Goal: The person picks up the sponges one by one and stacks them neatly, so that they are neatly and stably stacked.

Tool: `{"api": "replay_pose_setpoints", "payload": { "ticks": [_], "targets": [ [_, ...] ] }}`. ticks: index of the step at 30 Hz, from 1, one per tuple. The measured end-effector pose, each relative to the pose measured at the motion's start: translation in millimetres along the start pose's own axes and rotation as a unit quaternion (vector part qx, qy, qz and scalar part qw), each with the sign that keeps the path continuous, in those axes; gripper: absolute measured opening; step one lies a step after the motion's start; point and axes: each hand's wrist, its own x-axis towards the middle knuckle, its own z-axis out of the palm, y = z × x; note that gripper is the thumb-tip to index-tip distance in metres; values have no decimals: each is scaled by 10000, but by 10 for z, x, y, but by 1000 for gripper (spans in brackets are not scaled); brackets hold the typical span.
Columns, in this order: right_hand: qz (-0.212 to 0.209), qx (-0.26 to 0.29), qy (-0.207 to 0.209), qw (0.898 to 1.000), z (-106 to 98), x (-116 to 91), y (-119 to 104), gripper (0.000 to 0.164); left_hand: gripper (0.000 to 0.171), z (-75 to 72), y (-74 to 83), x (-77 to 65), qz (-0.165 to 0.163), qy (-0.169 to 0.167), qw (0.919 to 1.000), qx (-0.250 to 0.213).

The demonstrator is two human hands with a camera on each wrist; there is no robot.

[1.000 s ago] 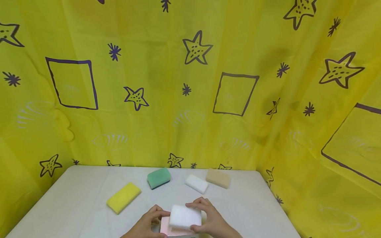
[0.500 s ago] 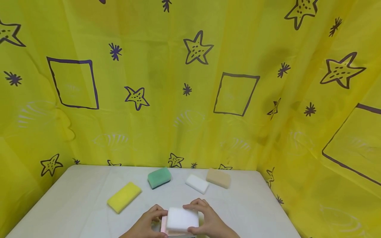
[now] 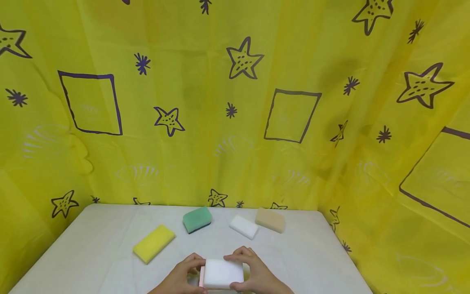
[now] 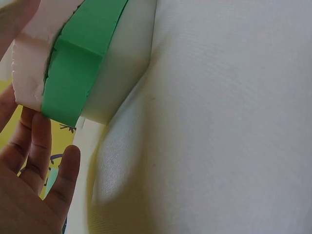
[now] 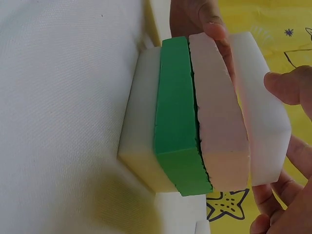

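Above pink sponge (image 5: 219, 97), white sponge (image 3: 223, 272)

Left of the white block (image 3: 222, 272), the bare left hand (image 3: 181, 274) has rounded fingertips (image 4: 72, 156); right of that block, the right hand (image 3: 259, 271) and wrist (image 3: 277, 286) are bare.

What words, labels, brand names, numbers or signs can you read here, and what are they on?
None: no readable words, labels, brands, numbers or signs show in any view.
The yellow curtain bears only drawings, such as stars.
No print shows on the visible sides of the top white block, pink block, green block or yellow sponge.
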Motion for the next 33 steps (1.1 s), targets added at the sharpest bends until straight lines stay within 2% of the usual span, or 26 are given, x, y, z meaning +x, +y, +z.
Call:
{"api": "replay_pose_setpoints", "payload": {
  "ticks": [6, 22, 29, 33],
  "targets": [
    [-110, -101, -1, 9999, 12, 2, 12, 52, 54, -5, 26, 8, 14, -16, 10000, 4],
    [124, -25, -116, 9999, 15, 10, -14, 52, 58, -4, 41, 5, 181, 29, 9998, 88],
    [255, 21, -131, 9996, 24, 13, -27, 52, 57, -19, 56, -3, -80, 59, 9997, 221],
    [246, 22, -134, 9996, 26, 12, -21, 52, 62, -35, 92, -14, -77, 184, 9990, 406]
  ]
}}
